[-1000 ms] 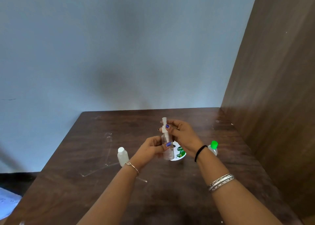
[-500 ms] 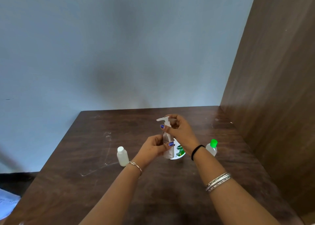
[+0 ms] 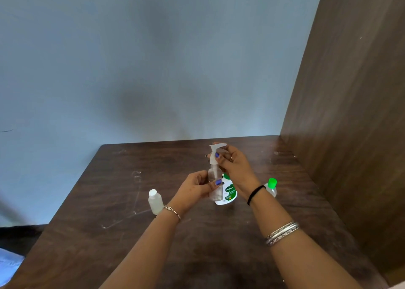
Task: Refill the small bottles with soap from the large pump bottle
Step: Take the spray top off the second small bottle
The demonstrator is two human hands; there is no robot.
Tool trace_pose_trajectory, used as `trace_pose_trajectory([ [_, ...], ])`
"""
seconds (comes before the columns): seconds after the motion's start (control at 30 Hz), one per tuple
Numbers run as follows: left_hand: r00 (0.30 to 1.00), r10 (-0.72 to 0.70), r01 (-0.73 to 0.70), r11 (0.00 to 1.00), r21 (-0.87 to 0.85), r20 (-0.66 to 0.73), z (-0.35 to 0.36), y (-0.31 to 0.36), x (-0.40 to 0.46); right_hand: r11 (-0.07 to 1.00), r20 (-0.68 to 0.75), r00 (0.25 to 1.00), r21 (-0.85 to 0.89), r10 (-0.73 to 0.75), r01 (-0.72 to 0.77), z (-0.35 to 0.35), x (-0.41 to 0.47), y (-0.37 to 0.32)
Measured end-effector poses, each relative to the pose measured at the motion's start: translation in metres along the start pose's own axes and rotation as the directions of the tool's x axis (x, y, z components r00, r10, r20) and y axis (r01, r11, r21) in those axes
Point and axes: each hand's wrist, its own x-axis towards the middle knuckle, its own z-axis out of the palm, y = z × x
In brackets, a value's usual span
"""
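Since 1 second ago we have turned the pump head (image 3: 215, 151) round. Over the bench (image 3: 122, 234), past the white-capped bottle (image 3: 155, 202), our left hand (image 3: 196, 189) grips the clear bottle (image 3: 215, 184); our right hand (image 3: 232, 164) pinches the collar. We should keep the body upright and twist steadily, judging the green-capped bottle (image 3: 271, 187) safely apart.

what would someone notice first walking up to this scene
First, the two hands meeting over the middle of the brown table: the left hand grips a clear pump bottle while the right hand holds its white pump head. Next, the green-capped small bottle at right and the white-capped one at left.
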Motion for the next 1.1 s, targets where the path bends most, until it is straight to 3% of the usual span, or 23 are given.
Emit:
trace_pose_trajectory([
  [0.2,0.999,0.016,-0.017,1.0,0.022,0.027,0.002,-0.004,-0.002,0.997,-0.02,0.999,0.064,-0.033,0.034,-0.002,0.003,-0.01],
  [0.47,0.999,0.017,-0.024,0.982,0.186,0.038,0.005,-0.022,-0.003,0.916,-0.208,0.967,0.341,-0.144,0.21,-0.017,0.006,-0.032],
  [0.6,1.0,0.005,-0.01,0.975,0.221,0.024,0.006,-0.028,-0.001,0.887,-0.303,0.944,0.391,-0.129,0.247,-0.034,0.004,-0.039],
  [0.77,0.999,0.03,-0.033,0.986,0.163,0.021,0.013,-0.025,0.007,0.952,-0.329,0.935,0.221,-0.131,0.211,-0.06,0.001,-0.031],
  [0.9,0.998,0.04,-0.046,0.991,0.127,0.043,0.025,-0.025,0.014,0.999,-0.326,0.945,-0.036,-0.034,0.024,-0.087,-0.003,-0.008],
  [1.1,0.995,0.041,-0.059,0.98,0.191,0.096,0.046,-0.031,0.023,0.909,-0.4,0.916,-0.366,0.039,-0.198,-0.133,-0.026,0.042],
])
